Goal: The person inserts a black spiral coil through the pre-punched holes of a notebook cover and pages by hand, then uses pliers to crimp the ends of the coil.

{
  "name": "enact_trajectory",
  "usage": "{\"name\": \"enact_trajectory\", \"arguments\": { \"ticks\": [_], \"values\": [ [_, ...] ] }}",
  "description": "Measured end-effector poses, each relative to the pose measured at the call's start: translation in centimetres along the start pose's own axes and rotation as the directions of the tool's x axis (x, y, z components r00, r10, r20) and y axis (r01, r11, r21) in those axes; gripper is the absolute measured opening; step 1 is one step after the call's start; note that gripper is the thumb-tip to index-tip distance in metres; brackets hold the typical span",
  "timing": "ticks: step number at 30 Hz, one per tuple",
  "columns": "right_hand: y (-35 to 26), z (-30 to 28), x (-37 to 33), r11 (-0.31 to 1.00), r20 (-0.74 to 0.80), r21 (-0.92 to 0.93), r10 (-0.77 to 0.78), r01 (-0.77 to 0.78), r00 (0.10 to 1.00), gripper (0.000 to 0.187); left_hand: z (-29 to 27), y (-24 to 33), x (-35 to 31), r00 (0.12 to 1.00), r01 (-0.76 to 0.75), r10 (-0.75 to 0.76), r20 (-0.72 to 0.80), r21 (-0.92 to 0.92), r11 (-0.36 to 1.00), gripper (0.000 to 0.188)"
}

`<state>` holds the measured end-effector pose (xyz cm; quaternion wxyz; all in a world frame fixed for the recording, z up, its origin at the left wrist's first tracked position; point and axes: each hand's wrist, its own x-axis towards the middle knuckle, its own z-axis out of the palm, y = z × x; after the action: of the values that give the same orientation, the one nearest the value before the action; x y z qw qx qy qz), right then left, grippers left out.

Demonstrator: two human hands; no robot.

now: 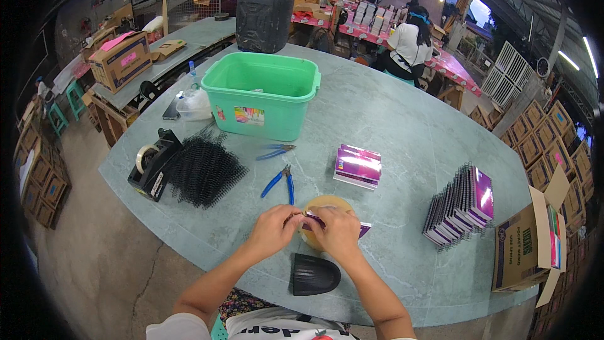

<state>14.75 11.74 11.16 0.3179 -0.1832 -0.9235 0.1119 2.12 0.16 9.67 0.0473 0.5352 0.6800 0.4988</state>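
Observation:
Over a round tan disc near the table's front edge, both my hands meet on a small purple notebook. My right hand is closed on its edge. My left hand pinches the end of something thin and dark at the notebook's edge, which looks like a black wire coil; the fingers hide most of it. Just beyond lie blue-handled cutting pliers, jaws pointing away, and a second blue-handled pair. A ridged black piece sits just below the disc. Loose black wire coils form a pile to the left.
Purple notebooks without coils are stacked mid-table. Coil-bound notebooks stand at right, beside an open carton. A black tape dispenser, green tub and black jerrycan occupy the left and back. Another person sits beyond.

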Motion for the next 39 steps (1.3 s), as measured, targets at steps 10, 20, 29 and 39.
{"name": "enact_trajectory", "arguments": {
  "ticks": [10,20,29,39],
  "values": [
    [0.6,-1.0,-0.1,0.989,0.082,0.147,-0.038,0.025,0.996,0.027,-3.6,0.3,2.3,0.864,0.269,-0.213,0.456,-0.060,0.961,0.029],
    [0.2,-1.2,0.5,0.964,0.216,0.256,0.020,-0.076,0.976,0.020,-1.6,-0.4,0.9,0.981,-0.062,0.056,0.188,0.027,0.998,0.020],
    [-0.2,-1.7,0.5,0.971,0.253,0.237,-0.019,-0.043,0.967,0.027,-1.0,0.0,1.1,0.987,0.116,-0.109,0.121,-0.058,0.992,0.023],
    [0.4,-0.8,0.5,0.996,0.172,0.049,-0.077,0.069,0.982,0.027,-3.0,0.8,1.9,0.969,0.125,-0.124,0.214,0.011,0.992,0.023]
  ]
}}
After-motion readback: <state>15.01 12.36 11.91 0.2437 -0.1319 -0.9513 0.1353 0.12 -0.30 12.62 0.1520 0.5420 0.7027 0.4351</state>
